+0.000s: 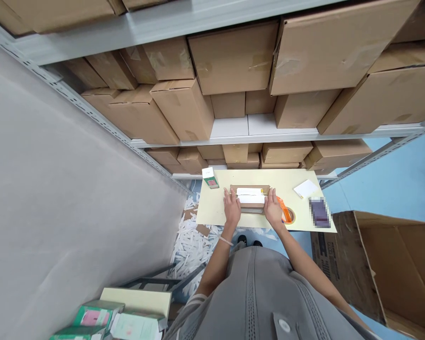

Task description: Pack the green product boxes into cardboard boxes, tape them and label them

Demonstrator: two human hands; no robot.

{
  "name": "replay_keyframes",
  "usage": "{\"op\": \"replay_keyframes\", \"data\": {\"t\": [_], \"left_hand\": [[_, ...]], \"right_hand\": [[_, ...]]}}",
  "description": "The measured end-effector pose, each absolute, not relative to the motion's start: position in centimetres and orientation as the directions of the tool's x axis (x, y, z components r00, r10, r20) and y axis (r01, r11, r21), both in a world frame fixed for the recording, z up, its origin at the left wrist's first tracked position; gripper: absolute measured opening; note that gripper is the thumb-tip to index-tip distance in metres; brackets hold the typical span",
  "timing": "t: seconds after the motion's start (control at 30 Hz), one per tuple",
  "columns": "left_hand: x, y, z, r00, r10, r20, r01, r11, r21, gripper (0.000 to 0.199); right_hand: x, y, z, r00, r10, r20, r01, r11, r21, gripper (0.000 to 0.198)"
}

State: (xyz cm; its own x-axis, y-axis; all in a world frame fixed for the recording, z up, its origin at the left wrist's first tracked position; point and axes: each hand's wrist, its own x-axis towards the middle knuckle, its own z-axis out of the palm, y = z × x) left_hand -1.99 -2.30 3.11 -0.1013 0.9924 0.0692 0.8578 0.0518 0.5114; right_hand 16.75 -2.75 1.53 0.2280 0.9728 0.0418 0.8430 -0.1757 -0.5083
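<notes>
A small brown cardboard box [252, 205] lies on the pale yellow tabletop [219, 215] in front of me. White packages [250, 199] show in its open top. My left hand [231, 207] grips the box's left end, fingers pointing forward along the edge. At the opposite end, my right hand [273, 208] holds the box with its fingers stretched along the side; the thumbs are near the front. An orange tape dispenser [284, 210] with a tape roll lies just right of my right hand. Toward the table's back left stands a green and white carton [210, 178].
A white card [305, 189] and a blurred dark item [319, 212] lie at the table's right. Shelves [230, 140] with several cartons rise behind. A large open carton [393, 269] stands right; paper strips [193, 245] cover floor at left. Green boxes [94, 316] sit lower left.
</notes>
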Motion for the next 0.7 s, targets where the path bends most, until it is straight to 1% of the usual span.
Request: {"op": "replay_keyframes", "data": {"t": [0.1,0.17,0.23,0.27,0.4,0.47,0.53,0.57,0.6,0.63,0.7], "left_hand": [[-1.3,-2.3,3.6,-0.034,0.99,0.134,0.931,-0.018,0.366,0.058],[-0.5,-2.5,3.8,0.093,0.985,0.144,0.942,-0.134,0.309,0.057],[0.5,-2.9,3.6,0.222,0.965,0.137,0.927,-0.253,0.277,0.058],[0.9,-3.1,3.5,0.261,0.956,0.132,0.92,-0.287,0.265,0.058],[1.7,-3.7,2.9,0.279,0.953,0.114,0.923,-0.299,0.244,0.061],[1.5,-3.7,2.9,0.285,0.953,0.102,0.915,-0.303,0.266,0.062],[1.3,-3.5,3.0,0.282,0.955,0.092,0.898,-0.297,0.323,0.061],[1.2,-3.4,3.1,0.275,0.957,0.09,0.886,-0.288,0.364,0.06],[1.1,-3.3,3.2,0.265,0.96,0.09,0.87,-0.279,0.407,0.06],[1.1,-3.3,3.2,0.256,0.962,0.091,0.852,-0.269,0.449,0.06],[1.2,-3.2,3.3,0.242,0.966,0.091,0.813,-0.253,0.525,0.059]], "right_hand": [[16.7,-2.8,1.3,0.226,0.973,0.057,0.863,-0.172,-0.476,0.064],[16.5,-2.7,1.2,0.228,0.972,0.064,0.861,-0.17,-0.478,0.065],[16.3,-2.6,1.2,0.23,0.971,0.065,0.853,-0.169,-0.494,0.066],[16.3,-2.6,1.2,0.229,0.971,0.066,0.845,-0.164,-0.51,0.066],[17.5,-2.8,0.5,0.183,0.977,0.107,0.771,-0.075,-0.632,0.063],[19.0,-3.4,-0.5,0.266,0.956,0.125,0.722,-0.111,-0.683,0.061],[20.7,-4.3,-2.0,0.428,0.899,0.09,0.687,-0.259,-0.679,0.059],[21.5,-4.8,-2.9,0.479,0.876,0.049,0.686,-0.339,-0.644,0.057],[22.2,-5.3,-3.7,0.49,0.872,-0.006,0.703,-0.399,-0.589,0.055],[22.7,-5.7,-4.5,0.461,0.885,-0.072,0.735,-0.426,-0.529,0.052],[23.4,-6.2,-5.9,0.349,0.922,-0.168,0.799,-0.387,-0.461,0.048]]}}
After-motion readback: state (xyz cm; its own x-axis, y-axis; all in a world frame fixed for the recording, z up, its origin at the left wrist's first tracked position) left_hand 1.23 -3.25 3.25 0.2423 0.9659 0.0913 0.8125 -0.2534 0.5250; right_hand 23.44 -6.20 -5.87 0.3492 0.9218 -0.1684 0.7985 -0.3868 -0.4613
